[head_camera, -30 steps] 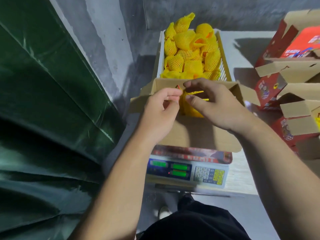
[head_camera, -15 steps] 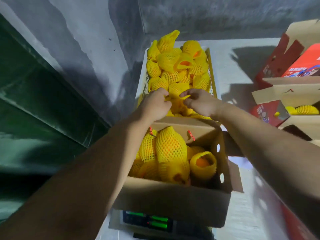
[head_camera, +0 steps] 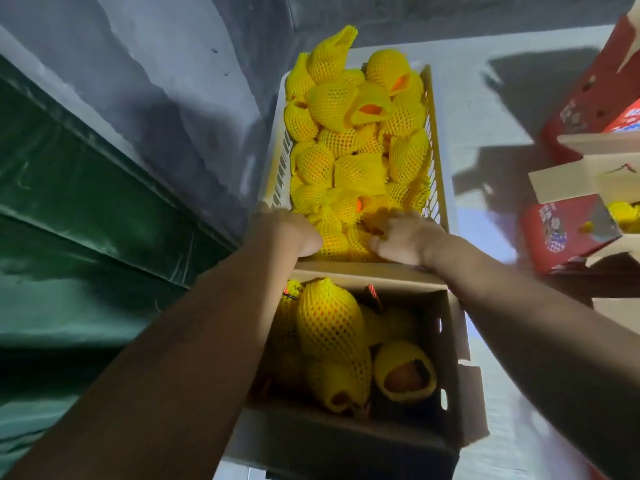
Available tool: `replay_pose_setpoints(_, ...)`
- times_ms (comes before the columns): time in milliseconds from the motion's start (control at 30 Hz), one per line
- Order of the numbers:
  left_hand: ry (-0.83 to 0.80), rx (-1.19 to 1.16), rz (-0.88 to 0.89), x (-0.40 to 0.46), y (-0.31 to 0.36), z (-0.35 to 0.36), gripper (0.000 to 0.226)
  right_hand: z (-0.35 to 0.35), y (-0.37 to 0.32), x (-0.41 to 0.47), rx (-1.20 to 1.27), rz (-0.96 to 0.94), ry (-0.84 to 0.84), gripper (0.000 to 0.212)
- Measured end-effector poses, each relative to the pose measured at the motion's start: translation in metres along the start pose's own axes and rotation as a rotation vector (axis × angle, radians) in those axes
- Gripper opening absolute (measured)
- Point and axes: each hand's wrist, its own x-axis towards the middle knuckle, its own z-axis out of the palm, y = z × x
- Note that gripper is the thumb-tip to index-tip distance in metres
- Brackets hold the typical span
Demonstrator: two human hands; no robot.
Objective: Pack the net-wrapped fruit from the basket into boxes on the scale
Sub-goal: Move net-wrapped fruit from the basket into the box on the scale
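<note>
I only get one view, the head cam, wide-angle, worn high and pitched steeply down and forward. It sits close over the cardboard box (head_camera: 429,344), which fills the lower centre, with the basket (head_camera: 437,157) straight ahead beyond it. Both forearms run in from the bottom corners, and the hands reach the near end of the basket at mid-frame. Edges bend from the lens: green sheet (head_camera: 69,209) on my left, red cartons (head_camera: 561,230) on the right of the white tabletop (head_camera: 485,119). No second view to overlap.
</note>
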Motion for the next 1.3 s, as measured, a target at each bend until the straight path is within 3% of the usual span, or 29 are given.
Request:
replay_pose_setpoints(133, 0.011, -0.018, -0.009, -0.006, -0.002, 0.002, 0.073, -0.016, -0.009, -0.013, -0.082, 0.019, -0.215, 0.070)
replay_pose_setpoints(200, 0.000, -0.052, -0.017, -0.009, -0.001, 0.003, 0.085, -0.025, -0.015, -0.021, -0.174, 0.032, -0.256, 0.061)
replay_pose_setpoints(267, 0.010, -0.099, -0.012, -0.011, 0.000, 0.002, 0.088, -0.032, -0.018, -0.024, -0.253, 0.065, -0.256, 0.043)
replay_pose_setpoints(367, 0.104, -0.073, 0.031, -0.014, 0.000, 0.002, 0.075, -0.036, -0.024, -0.022, -0.375, 0.125, -0.262, 0.053)
replay_pose_setpoints(433, 0.136, -0.040, 0.043, -0.017, -0.003, 0.002, 0.070, -0.033, -0.025, -0.019, -0.468, 0.104, -0.262, 0.049)
replay_pose_setpoints(567, 0.109, -0.036, 0.052, -0.022, -0.016, -0.008, 0.083, -0.033, -0.019, -0.027, -0.436, 0.064, -0.168, 0.037)
replay_pose_setpoints(633, 0.119, -0.133, 0.054, -0.027, -0.024, -0.014, 0.091, -0.034, -0.017, -0.032, -0.377, 0.030, -0.087, 0.043)
replay_pose_setpoints(733, 0.228, -0.409, 0.074, -0.042, -0.036, -0.022, 0.098, -0.033, -0.016, -0.040, -0.086, 0.045, 0.035, 0.065)
replay_pose_setpoints(833, 0.444, -0.767, 0.180, -0.067, -0.050, -0.028, 0.079, -0.043, -0.010, -0.055, 0.387, 0.038, 0.210, 0.078)
replay_pose_setpoints(933, 0.639, -1.027, 0.257, -0.115, -0.076, -0.014, 0.077, -0.061, 0.000, -0.079, 0.736, 0.042, 0.466, 0.064)
replay_pose_setpoints(1067, 0.648, -1.341, 0.327, -0.190, -0.102, 0.038, 0.086, -0.074, -0.007, -0.115, 0.992, 0.032, 0.725, 0.056)
replay_pose_setpoints(1133, 0.579, -1.361, 0.335, -0.211, -0.106, 0.066, 0.086, -0.074, -0.025, -0.137, 1.082, -0.002, 0.792, 0.052)
replay_pose_setpoints(1233, 0.520, -1.315, 0.296, -0.229, -0.109, 0.092, 0.071, -0.064, -0.066, -0.174, 1.200, -0.115, 0.830, 0.041)
replay_pose_setpoints(1300, 0.577, -1.303, 0.297, -0.238, -0.116, 0.099, 0.054, -0.048, -0.096, -0.198, 1.262, -0.192, 0.808, 0.037)
